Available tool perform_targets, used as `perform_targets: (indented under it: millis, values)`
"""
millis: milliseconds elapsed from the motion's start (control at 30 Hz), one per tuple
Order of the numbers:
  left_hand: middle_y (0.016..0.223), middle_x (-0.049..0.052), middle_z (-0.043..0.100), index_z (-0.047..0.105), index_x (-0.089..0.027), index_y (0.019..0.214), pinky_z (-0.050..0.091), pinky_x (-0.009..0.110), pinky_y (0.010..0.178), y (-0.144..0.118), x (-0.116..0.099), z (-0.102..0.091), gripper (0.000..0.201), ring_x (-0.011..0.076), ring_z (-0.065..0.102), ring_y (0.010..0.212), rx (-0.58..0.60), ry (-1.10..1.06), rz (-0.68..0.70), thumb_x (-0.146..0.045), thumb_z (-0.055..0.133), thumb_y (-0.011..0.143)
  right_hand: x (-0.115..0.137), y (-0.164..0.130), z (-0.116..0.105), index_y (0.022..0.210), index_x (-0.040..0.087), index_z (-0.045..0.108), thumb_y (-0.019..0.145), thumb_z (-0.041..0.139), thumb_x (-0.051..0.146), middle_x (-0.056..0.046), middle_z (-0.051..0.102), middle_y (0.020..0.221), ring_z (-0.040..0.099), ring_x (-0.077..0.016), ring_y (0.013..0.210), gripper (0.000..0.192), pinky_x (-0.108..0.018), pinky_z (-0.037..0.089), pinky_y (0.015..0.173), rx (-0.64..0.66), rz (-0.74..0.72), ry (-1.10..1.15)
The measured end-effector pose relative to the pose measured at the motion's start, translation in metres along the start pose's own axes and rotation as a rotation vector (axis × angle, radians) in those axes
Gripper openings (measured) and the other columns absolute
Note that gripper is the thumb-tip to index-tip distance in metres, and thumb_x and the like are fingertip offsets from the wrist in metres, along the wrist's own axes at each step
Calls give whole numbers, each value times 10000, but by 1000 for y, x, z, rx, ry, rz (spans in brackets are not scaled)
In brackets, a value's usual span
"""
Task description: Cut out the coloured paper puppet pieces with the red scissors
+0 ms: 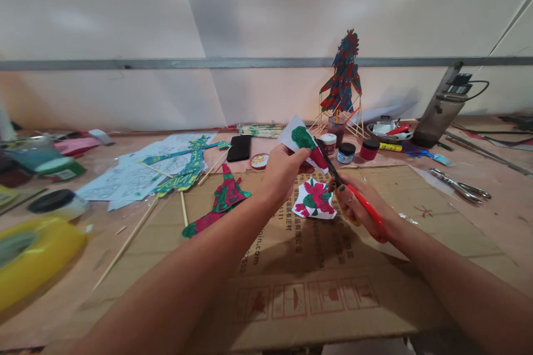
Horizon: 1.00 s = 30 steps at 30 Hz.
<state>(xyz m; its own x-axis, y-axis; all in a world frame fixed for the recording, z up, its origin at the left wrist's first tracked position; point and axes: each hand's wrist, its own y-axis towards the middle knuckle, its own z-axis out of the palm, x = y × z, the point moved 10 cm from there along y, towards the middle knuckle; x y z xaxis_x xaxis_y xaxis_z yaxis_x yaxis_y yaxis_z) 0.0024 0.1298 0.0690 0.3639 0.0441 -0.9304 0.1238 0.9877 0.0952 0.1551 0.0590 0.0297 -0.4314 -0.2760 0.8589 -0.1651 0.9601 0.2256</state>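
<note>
The left hand gripped a painted paper piece, fingers and thumb pinched closed on its lower edge and holding it raised above the cardboard sheet. The right hand held red-handled scissors, fingers closed through and around the handles; the blades pointed toward 11 o'clock and met the paper at its red-painted lower right corner. How far the blades stood apart could not be determined.

Progress, as judged from the layout: a broad white margin remained around the green and red design on the held piece, so trimming appeared to be at an early stage. A second painted piece, red and green with white border, lay on the cardboard directly below the hands, also untrimmed. At 9 o'clock from it, a finished red-green cut-out figure lay flat, with green-blue figures on sticks beyond at 10 o'clock. Small paint jars stood at 12 o'clock behind the scissors.
</note>
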Motion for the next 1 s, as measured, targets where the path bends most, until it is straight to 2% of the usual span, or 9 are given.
perform_targets:
  millis: [200,367,533,733,1000]
  values:
    - [683,27,696,671,-144,745,544,258,543,1,1,-2,51,123,624,517,-6,1,-5,-110,697,717,5,-1,-2,1130,214,733,904,464,905,-5,545,669,449,-157,559,775,-263,342,492,-27,-28,-9]
    - [671,24,688,670,-148,751,530,249,535,1,0,-1,59,125,626,526,8,4,3,-130,712,713,4,-1,-2,1107,217,733,935,509,843,18,500,626,421,-151,540,687,-259,332,483,-18,22,-19]
    - [688,29,698,680,-140,784,539,255,539,0,-2,0,75,120,616,519,3,-1,2,-122,705,715,8,-2,-1,1118,207,732,926,494,861,26,485,615,417,-154,548,721,-267,344,504,-12,10,-23]
    - [673,27,694,665,-151,766,527,252,539,-1,-1,1,73,132,635,539,15,-14,-6,-128,708,711,-2,0,-1,1108,213,736,956,533,790,24,504,612,427,-147,529,631,-255,337,487,-39,38,-18]
    - [667,30,688,667,-149,785,541,261,574,-2,0,1,73,134,642,552,18,-26,-34,-131,712,731,-11,-1,-1,1086,215,718,968,557,775,52,427,581,306,-116,467,594,-241,259,432,-49,49,37]
